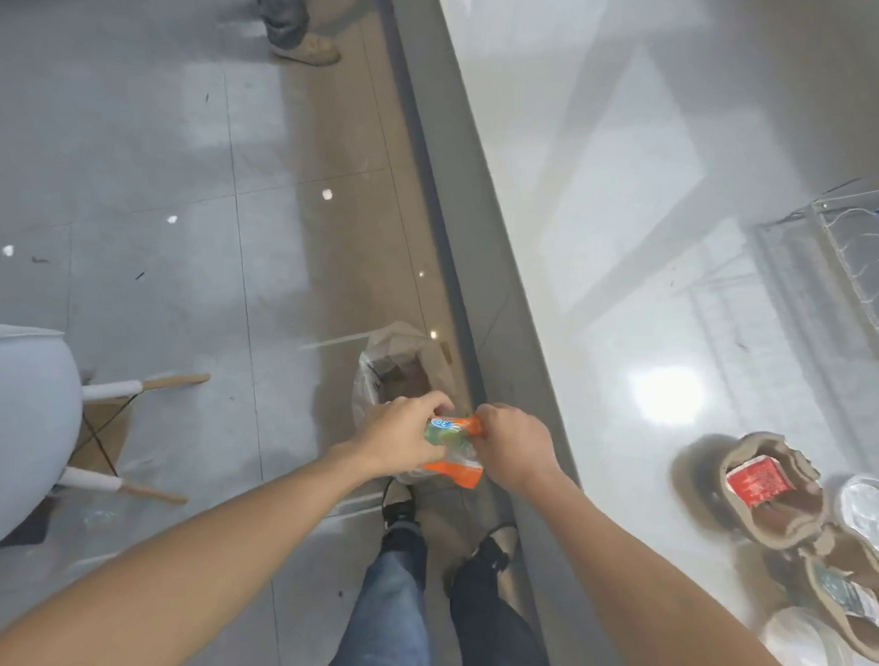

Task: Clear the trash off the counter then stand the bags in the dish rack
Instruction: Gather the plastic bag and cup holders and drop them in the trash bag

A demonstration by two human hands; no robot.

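Both of your hands grip one crumpled orange and green wrapper (453, 449) out past the tabletop (638, 242) edge, over the floor. Your left hand (400, 438) curls its fingers round the wrapper's left end; your right hand (512, 448) pinches its right end, so the wrapper sits between them. Just beyond and below your hands, a clear plastic trash bag (399, 366) stands open on the floor beside the tabletop's side. To the right of your right hand, on the tabletop, lie two brown paper bags (773, 487), one showing a red packet inside, with clear plastic lids touching them. Farther right and beyond, well apart from your hands, a wire dish rack (858, 260) stands on the tabletop. Left of your left hand a white chair (14, 435) stands on the floor.
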